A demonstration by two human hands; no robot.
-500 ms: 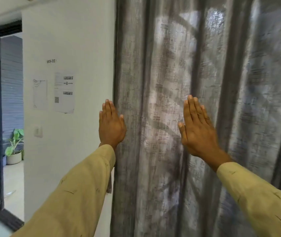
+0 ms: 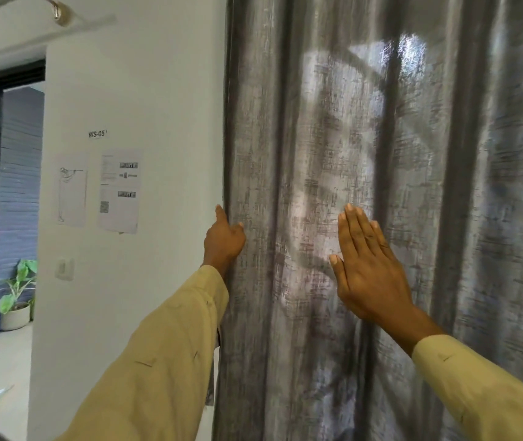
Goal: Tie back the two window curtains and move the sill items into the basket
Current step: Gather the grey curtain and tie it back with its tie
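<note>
Grey, streak-woven curtain (image 2: 285,138), vertical folds.

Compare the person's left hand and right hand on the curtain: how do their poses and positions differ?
The left hand is at the edge of the curtain, by the wall; the right hand is further in on its front. The left hand's thumb and fingers pinch that edge; the right hand lies flat, fingers straight. Both touch the same curtain.
</note>
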